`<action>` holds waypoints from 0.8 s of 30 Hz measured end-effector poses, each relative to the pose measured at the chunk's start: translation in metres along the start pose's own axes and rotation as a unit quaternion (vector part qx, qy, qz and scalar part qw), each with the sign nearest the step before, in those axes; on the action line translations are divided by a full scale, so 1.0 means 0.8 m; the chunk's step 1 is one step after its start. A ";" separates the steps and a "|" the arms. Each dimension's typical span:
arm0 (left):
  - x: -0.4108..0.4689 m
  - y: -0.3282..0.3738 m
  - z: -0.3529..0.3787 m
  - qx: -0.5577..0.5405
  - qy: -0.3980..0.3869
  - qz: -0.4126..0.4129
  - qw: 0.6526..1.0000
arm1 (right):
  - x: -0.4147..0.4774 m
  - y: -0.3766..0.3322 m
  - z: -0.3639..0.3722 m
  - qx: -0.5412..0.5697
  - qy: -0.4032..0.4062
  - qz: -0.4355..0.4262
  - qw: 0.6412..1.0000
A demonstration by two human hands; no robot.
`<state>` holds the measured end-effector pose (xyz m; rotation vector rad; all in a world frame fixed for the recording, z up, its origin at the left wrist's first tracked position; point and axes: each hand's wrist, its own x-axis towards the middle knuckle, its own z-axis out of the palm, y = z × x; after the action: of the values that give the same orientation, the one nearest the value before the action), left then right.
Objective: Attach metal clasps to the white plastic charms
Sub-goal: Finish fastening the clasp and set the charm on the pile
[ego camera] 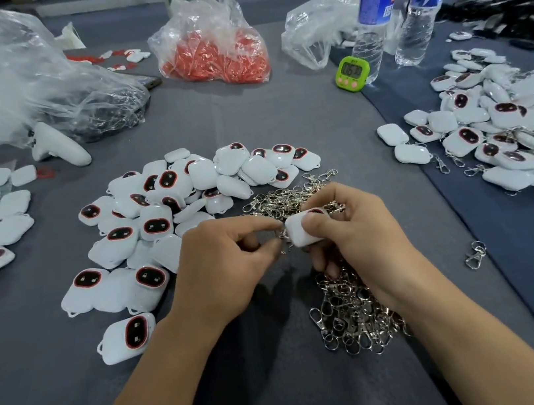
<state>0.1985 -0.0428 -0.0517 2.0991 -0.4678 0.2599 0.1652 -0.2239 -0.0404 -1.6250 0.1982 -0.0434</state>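
fingers [255, 227] of the left hand [223, 267] pinch a clasp [282, 235] at the charm [300, 235] the right hand [354, 238] grips.

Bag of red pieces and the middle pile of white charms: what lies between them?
Nothing; the head view shows only bare grey tablecloth between the bag of red pieces and the middle pile of white charms.

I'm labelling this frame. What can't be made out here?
1. Head view: the clasp is mostly covered by fingers of the left hand; whether it is hooked onto the charm in the right hand is unclear.
2. Head view: digits on the timer are too blurred to read.
3. Head view: tops of both bottles are cut off by the top edge.
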 end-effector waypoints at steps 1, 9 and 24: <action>0.001 0.000 -0.001 -0.029 -0.008 -0.005 1.000 | 0.000 -0.001 -0.001 0.028 -0.008 0.009 1.000; 0.008 0.003 -0.001 -0.160 -0.088 -0.056 0.982 | -0.005 -0.009 -0.007 0.106 -0.041 0.019 0.993; 0.000 0.015 0.003 -0.201 -0.057 -0.128 0.969 | -0.011 -0.010 0.000 0.168 -0.040 0.008 0.985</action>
<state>0.1931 -0.0510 -0.0437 1.7547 -0.2822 -0.1032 0.1575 -0.2220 -0.0320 -1.2856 0.1350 0.0014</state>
